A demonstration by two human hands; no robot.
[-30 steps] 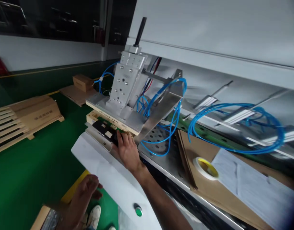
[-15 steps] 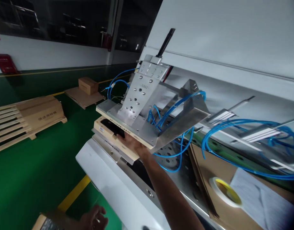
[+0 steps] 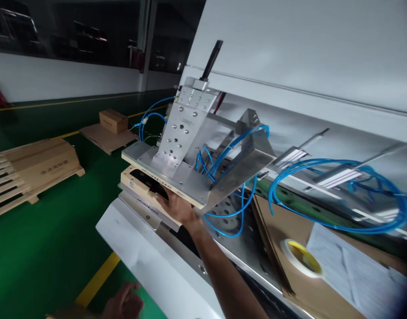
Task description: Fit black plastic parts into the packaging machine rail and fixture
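Note:
My right hand (image 3: 175,207) reaches into the gap of a press fixture, between its upper plate (image 3: 190,188) and its cream lower block (image 3: 156,204). The thumb is spread and rests on the block's front edge; the upper plate partly hides the other fingers. Nothing shows in the grip. A black part (image 3: 146,179) lies in the block's recess, just left of the fingers. Low in the view, my left hand (image 3: 125,303) hangs in front of the white machine edge (image 3: 137,248), holding nothing, with fingers loosely bent and apart.
Blue air hoses (image 3: 276,188) loop at the right of the fixture. A tape roll (image 3: 301,258) and a paper sheet (image 3: 352,266) lie on cardboard (image 3: 273,221). On the green floor are a wooden pallet (image 3: 10,181) and a cardboard box (image 3: 113,120).
The view has shifted, so the fixture sits further left. My right hand has drawn back slightly from the black part. My left hand has moved a little left and its fingers are more bent.

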